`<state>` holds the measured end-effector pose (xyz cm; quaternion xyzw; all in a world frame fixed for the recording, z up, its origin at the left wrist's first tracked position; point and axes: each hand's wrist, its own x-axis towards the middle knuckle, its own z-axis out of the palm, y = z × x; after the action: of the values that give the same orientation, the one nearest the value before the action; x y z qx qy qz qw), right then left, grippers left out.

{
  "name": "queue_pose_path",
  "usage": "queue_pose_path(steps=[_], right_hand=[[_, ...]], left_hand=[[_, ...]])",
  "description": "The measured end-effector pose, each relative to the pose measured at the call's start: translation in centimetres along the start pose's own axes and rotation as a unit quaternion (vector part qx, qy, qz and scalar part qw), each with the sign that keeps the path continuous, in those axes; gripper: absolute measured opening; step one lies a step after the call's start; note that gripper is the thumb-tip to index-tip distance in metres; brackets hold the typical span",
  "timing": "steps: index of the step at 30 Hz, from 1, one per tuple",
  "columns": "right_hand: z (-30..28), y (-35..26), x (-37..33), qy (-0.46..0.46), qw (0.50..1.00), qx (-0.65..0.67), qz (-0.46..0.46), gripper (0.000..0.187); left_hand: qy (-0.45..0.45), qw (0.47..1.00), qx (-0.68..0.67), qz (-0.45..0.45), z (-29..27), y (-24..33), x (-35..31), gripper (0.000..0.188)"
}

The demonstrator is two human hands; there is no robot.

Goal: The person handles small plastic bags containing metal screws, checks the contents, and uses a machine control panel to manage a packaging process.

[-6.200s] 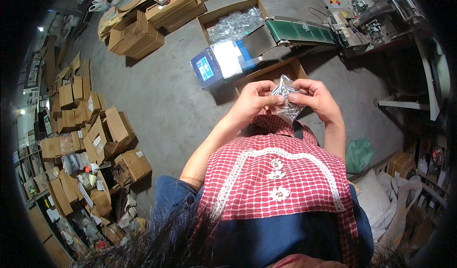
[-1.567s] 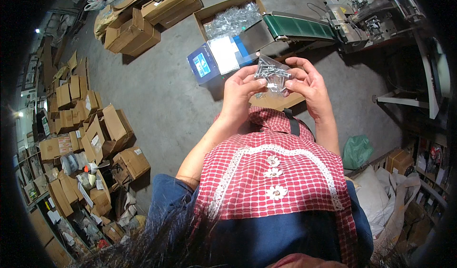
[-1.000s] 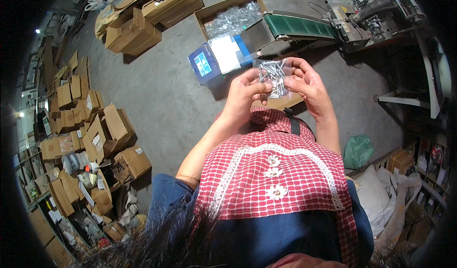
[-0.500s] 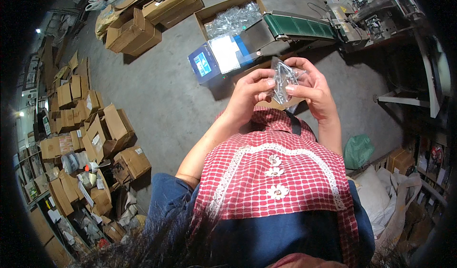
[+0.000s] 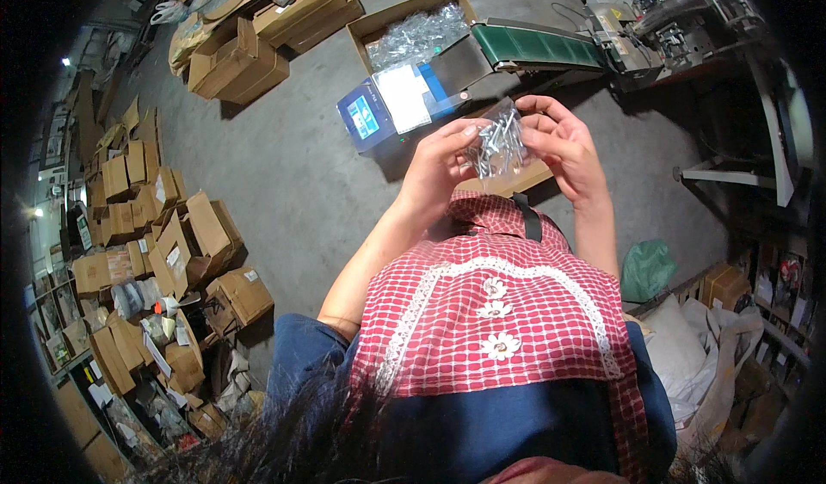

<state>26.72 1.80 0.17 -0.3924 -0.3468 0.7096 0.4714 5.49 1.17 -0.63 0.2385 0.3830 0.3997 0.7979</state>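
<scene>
Between my two hands hangs a clear plastic bag of screws (image 5: 501, 144), its silvery, thin metal pieces lying every which way inside. My left hand (image 5: 439, 159) pinches the bag's left edge between thumb and fingers. On the other side, my right hand (image 5: 564, 147) grips the right edge, thumb in front and fingers curled behind. Beyond the hands stands a blue device with a lit screen (image 5: 363, 116), with a white sheet (image 5: 403, 97) lying on its top.
A green conveyor belt (image 5: 538, 47) slopes from a machine (image 5: 632, 45) at the far right. Behind the blue device, an open carton (image 5: 361, 30) holds many clear bags. Cardboard boxes (image 5: 241, 299) crowd the left; a green sack (image 5: 648, 271) and white sacks (image 5: 675, 342) lie at right.
The bag has turned and spread flatter between my hands, so more of the metal pieces show. My right hand has shifted its grip a little upward on the bag's edge.
</scene>
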Motion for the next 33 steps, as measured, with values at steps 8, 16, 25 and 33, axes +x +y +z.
queue_pose_path(steps=[8, 16, 25, 33], right_hand=[[-0.5, 0.6, 0.4, 0.054, 0.998, -0.045, 0.004, 0.041], [0.5, -0.5, -1.1, -0.036, 0.999, -0.013, -0.02, 0.059], [-0.7, -0.5, -0.9, 0.023, 0.998, -0.056, 0.002, 0.058], [0.7, 0.8, -1.0, -0.003, 0.999, -0.046, 0.027, 0.054]], left_hand=[[0.026, 0.999, 0.019, 0.031, -1.3, -1.2, 0.5, 0.053], [0.017, 0.998, -0.011, 0.054, -0.5, -1.1, 0.1, 0.053], [0.026, 0.997, 0.006, 0.068, -0.4, -0.8, -0.1, 0.051], [-0.009, 0.995, 0.058, 0.077, -0.5, -0.9, 0.0, 0.056]])
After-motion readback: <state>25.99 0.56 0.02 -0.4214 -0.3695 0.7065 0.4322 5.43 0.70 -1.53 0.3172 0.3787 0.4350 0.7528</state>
